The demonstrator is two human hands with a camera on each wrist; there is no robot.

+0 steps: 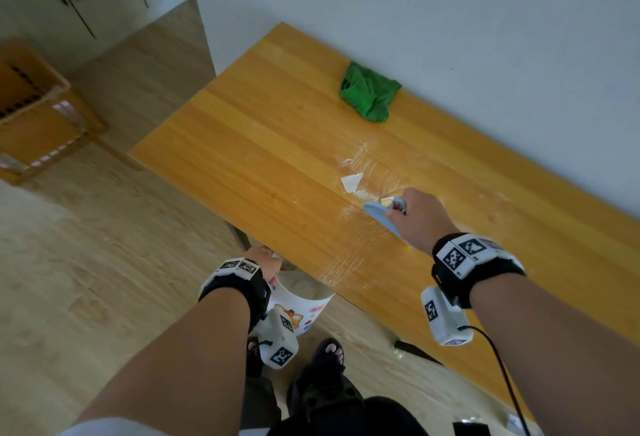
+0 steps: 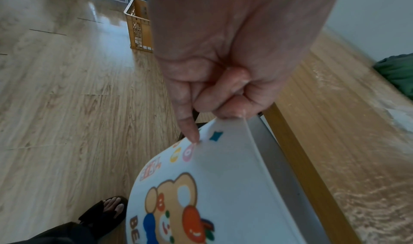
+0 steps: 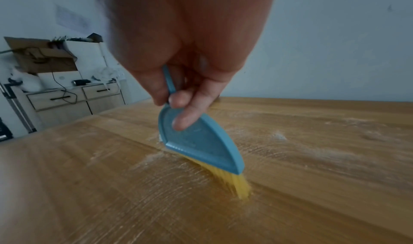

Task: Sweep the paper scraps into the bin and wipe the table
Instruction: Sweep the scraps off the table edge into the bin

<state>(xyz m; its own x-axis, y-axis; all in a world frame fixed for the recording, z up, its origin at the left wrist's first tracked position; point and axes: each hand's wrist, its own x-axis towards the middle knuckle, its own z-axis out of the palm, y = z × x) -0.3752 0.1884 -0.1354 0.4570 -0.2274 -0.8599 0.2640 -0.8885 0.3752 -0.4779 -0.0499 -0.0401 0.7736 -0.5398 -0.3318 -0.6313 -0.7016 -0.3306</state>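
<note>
Forearms: nearest the head camera, both reach up from the bottom of the frame, each wearing a strapped wrist unit with black-and-white markers.
Bench (image 1: 263, 144): the big orange wooden top runs diagonally from upper centre to lower right, streaked with pale dust.
Bin (image 1: 301, 300): white with cartoon prints, at lower centre, held just under the bench's near edge.
Green cloth (image 1: 369, 94): crumpled near the wall, upper right of centre, untouched, well apart from the sweeping.
Right hand (image 1: 420, 219): right of centre, fingers curled round the blue brush (image 1: 379, 214), forefinger laid along its back.
Left hand (image 1: 268, 260): pinching the bin's rim, thumb against curled fingers.
Paper scrap (image 1: 351, 182): one white piece lies just beyond the brush, with powder around it.
Doing it well: I'd reach past the scrap, then draw short, low strokes toward the bin, rim snug under the edge so nothing drops to the floor.
Right wrist view: here you get yellow bristles (image 3: 232, 180) splayed on the wood, barely visible from above.
Left wrist view: only this one shows the pinch on the rim and the gap to the edge.
</note>
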